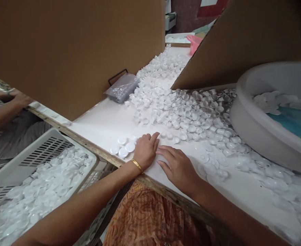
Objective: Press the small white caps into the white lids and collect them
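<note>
My left hand (146, 150), with a gold bangle at the wrist, rests on the white table (106, 123), fingers curled together and pointing toward a few white caps (124, 148) just to its left. My right hand (177, 165) lies flat beside it, fingers stretched out toward the left hand and touching it. Neither hand visibly holds anything. A wide heap of small white plastic caps (188, 114) spreads across the table just beyond both hands.
A grey plastic crate (41, 152) full of white caps sits at lower left. A large grey tub (258, 130) stands at the right. Cardboard walls (76, 51) rise behind. A clear bag (122, 88) lies by the wall. Another person's arm (4, 109) shows at far left.
</note>
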The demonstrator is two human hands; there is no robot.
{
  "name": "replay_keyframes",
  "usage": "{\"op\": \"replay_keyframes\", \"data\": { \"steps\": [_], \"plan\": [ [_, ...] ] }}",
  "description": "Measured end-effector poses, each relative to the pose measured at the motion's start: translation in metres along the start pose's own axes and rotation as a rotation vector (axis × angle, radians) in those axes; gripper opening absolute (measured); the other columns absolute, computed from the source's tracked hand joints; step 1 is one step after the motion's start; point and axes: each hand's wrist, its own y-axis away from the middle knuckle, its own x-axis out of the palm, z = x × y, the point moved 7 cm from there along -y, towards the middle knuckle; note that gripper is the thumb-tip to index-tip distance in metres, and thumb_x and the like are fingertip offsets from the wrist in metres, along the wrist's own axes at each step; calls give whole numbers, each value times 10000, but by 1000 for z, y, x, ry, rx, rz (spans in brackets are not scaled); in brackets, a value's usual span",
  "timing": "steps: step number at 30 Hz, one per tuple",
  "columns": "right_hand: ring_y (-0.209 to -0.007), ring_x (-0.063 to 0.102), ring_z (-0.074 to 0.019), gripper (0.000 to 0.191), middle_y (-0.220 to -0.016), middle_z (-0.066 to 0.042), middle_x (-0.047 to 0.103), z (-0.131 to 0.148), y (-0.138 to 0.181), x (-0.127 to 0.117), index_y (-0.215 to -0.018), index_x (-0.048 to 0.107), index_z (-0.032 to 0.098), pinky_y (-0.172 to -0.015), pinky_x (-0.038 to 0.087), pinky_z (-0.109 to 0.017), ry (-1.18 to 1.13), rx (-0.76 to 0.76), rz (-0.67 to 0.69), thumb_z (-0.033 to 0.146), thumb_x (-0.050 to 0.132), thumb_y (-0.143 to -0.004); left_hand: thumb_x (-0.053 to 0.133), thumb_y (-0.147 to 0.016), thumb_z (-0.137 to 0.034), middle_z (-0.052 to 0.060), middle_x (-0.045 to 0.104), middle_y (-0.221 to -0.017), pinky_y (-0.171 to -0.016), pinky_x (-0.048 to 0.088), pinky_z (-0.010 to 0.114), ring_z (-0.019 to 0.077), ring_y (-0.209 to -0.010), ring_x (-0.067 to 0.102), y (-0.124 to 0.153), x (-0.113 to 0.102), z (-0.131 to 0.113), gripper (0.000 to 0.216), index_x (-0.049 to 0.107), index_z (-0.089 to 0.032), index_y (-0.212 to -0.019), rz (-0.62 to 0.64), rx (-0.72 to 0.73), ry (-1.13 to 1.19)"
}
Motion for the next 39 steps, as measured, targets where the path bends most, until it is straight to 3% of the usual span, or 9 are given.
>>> {"op": "replay_keyframes", "data": {
  "steps": [3, 6, 9, 12, 18, 22, 25, 31, 39],
  "plan": [
    [-856, 588, -204, 197, -1033, -74, 605, 1, -7, 10, -985, 544, 185, -739, 497, -362, -38, 79, 34, 144, 532, -792, 275, -910, -232, 68, 580, -926, -803, 393, 286, 161, -877, 515, -4, -13, 14, 343, 510, -160, -1149, -67, -42, 222],
    [-886, 581, -202, 173, -1042, -69, 589, 2, -9, 15, -971, 532, 189, -760, 482, -351, -74, 112, 58, 146, 519, -804, 463, -837, -261, 61, 576, -933, -815, 386, 309, 183, -903, 503, -4, -38, 39, 270, 575, -199, -1075, -91, -42, 126],
    [-928, 571, -202, 187, -1086, -70, 577, 4, -16, 20, -1000, 534, 198, -786, 465, -348, -108, 130, 104, 158, 504, -819, 615, -723, -321, 52, 597, -915, -796, 369, 346, 221, -904, 494, -7, -48, 69, 262, 643, -235, -969, 76, -73, -40],
    [-944, 566, -200, 193, -1105, -68, 576, 8, -31, 26, -1004, 547, 198, -799, 451, -352, -124, 129, 150, 158, 507, -819, 571, -742, -394, 17, 609, -765, -675, 369, 275, 157, -726, 511, -15, -42, 90, 232, 663, -207, -845, 261, -162, 110],
    [-970, 562, -210, 207, -1050, -71, 604, 8, -47, 36, -1019, 558, 176, -816, 422, -367, -52, 154, 174, 159, 522, -816, 496, -761, -487, -18, 489, -522, -499, 255, 244, 104, -511, 391, -32, -25, 89, 368, 616, -175, -605, 439, -188, 155],
    [-979, 560, -210, 190, -1064, -69, 605, 5, -40, 36, -1004, 569, 179, -817, 413, -363, -43, 174, 193, 167, 518, -821, 563, -724, -454, 7, 608, -727, -568, 317, 244, 136, -640, 502, -38, -28, 97, 273, 661, -213, -806, 340, -199, 58],
    [-996, 551, -205, 194, -1083, -65, 601, 4, -32, 30, -1010, 571, 186, -842, 404, -366, -67, 169, 159, 175, 510, -826, 441, -814, -439, 40, 618, -787, -610, 352, 266, 168, -708, 531, -43, -33, 100, 315, 654, -207, -838, 235, -237, 10],
    [-1031, 530, -200, 183, -1103, -58, 596, -1, -20, 18, -994, 582, 196, -876, 391, -370, -80, 169, 18, 183, 504, -830, 287, -900, -349, 114, 513, -1137, -842, 348, 398, 262, -1056, 444, -59, -39, 67, 389, 504, -256, -1210, -220, -178, -204],
    [-1018, 549, -182, 185, -1050, -46, 628, -41, -16, -24, -975, 594, 208, -888, 408, -355, -106, 319, -203, 186, 471, -839, 272, -898, -440, 49, 245, -1410, -1029, 108, 499, 274, -1300, 192, -72, -3, 51, 469, 229, -430, -1365, -96, 48, -289]
  ]
}}
